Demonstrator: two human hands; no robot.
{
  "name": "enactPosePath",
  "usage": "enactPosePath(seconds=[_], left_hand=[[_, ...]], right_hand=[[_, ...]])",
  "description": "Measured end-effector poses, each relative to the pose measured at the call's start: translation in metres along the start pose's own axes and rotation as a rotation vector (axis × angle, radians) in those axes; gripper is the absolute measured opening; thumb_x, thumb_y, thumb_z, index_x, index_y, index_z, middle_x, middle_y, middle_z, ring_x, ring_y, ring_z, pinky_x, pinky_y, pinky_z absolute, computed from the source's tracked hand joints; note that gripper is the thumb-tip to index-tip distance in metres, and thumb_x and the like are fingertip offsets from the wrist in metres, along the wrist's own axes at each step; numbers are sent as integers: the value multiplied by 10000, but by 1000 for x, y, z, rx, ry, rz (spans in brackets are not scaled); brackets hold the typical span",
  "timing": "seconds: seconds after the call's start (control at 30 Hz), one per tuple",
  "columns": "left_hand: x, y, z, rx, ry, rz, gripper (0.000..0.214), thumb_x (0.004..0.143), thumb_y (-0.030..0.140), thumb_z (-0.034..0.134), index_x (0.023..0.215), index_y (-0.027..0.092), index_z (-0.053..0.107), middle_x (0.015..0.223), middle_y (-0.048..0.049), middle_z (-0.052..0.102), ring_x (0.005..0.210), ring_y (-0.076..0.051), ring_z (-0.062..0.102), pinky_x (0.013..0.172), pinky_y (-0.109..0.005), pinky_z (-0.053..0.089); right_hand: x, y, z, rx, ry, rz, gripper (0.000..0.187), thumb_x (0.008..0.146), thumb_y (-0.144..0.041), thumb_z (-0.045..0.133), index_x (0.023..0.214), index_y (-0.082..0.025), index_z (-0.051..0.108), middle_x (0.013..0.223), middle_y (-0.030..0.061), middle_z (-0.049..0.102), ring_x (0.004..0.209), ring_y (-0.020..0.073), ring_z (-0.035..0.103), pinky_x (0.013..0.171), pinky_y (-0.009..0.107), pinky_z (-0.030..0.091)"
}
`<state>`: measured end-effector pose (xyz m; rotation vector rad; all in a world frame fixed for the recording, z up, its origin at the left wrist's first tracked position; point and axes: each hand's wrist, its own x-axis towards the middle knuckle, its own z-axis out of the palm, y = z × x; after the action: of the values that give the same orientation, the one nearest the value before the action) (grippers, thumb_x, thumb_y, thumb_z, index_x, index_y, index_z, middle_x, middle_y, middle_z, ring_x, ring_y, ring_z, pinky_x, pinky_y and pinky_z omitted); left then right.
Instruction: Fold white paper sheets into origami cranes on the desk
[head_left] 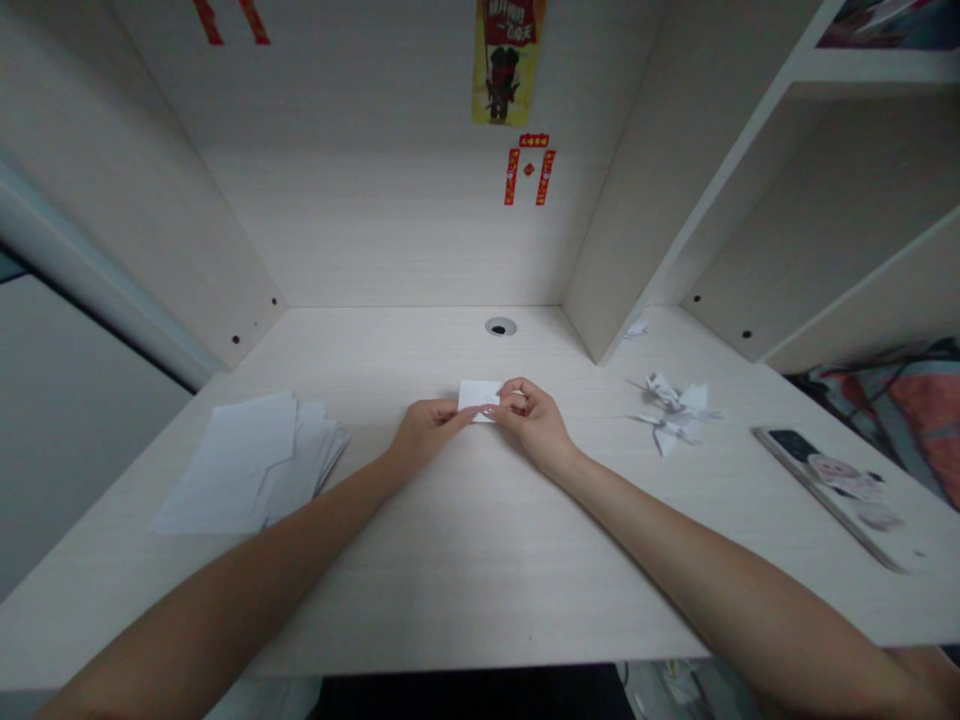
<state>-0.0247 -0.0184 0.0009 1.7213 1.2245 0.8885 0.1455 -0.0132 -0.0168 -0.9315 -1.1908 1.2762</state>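
Observation:
A small folded piece of white paper (478, 393) is held between my two hands above the middle of the desk. My left hand (429, 428) grips its left side, the thumb lying along the lower edge. From the right, my right hand (536, 420) pinches the paper with bent fingers, and its thumb tip meets the left thumb near the lower edge. The fingers under the paper are hidden. To the left lies a stack of white paper sheets (247, 450), fanned out unevenly. Several folded paper figures (679, 405) with pointed ends sit in a cluster on the right.
A phone (840, 495) with a decorated case lies at the right. A round cable hole (500, 327) is set in the desk (450, 580) near the back wall. An upright divider (622, 200) stands behind on the right, and crumpled fabric (919, 410) lies at the far right.

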Motion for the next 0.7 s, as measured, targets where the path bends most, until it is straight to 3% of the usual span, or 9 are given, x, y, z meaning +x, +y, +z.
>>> enactPosePath(seconds=[0.33, 0.57, 0.7], left_hand=[[3, -6, 0, 22, 4, -21, 420, 737, 515, 517, 702, 136, 693, 539, 25, 522, 549, -132, 459, 483, -217, 307], [4, -4, -2, 38, -58, 26, 378, 764, 461, 520, 828, 146, 720, 721, -1, 667, 682, -153, 558, 619, -226, 391], [4, -3, -2, 38, -23, 12, 359, 758, 441, 536, 799, 138, 723, 732, -19, 685, 685, -161, 563, 620, -234, 395]], right_hand=[[0, -2, 0, 24, -16, 11, 336, 609, -396, 730, 725, -205, 479, 523, -61, 546, 478, 91, 450, 485, 217, 291], [3, 2, -3, -26, 71, -80, 314, 661, -399, 688, 743, -225, 440, 521, -64, 522, 511, 111, 468, 513, 234, 332], [2, -1, -2, -46, 52, -111, 341, 671, -396, 685, 804, -238, 414, 559, -66, 544, 526, 112, 481, 526, 234, 346]])
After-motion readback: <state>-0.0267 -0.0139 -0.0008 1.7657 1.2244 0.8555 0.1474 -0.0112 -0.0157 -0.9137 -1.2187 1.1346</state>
